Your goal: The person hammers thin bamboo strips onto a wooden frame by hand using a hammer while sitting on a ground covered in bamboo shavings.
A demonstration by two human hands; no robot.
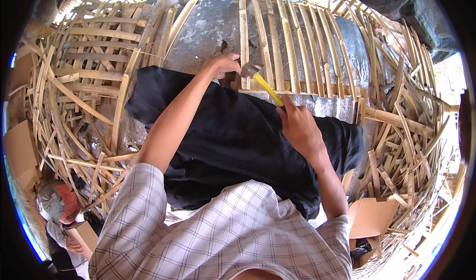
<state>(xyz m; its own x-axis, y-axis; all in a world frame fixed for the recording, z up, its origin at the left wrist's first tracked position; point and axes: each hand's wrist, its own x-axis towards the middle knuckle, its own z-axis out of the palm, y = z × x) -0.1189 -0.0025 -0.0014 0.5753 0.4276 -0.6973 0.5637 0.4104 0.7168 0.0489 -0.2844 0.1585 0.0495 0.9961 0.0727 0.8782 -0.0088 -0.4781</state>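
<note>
My right hand is closed round the yellow handle of a hammer. The hammer's head is right by the fingertips of my left hand. Those fingers are bent and pressed together at the near end of the leftmost bamboo slat; what they pinch is hidden. Several more slats run side by side to the right, their near ends lying on a bamboo crosspiece. Below the work, black cloth covers my lap.
A worn dark sheet lies under the slats. Woven bamboo panels and loose strips are heaped at left, with more loose strips at right. A cardboard box stands lower right. Lower left, another person holds a cardboard box.
</note>
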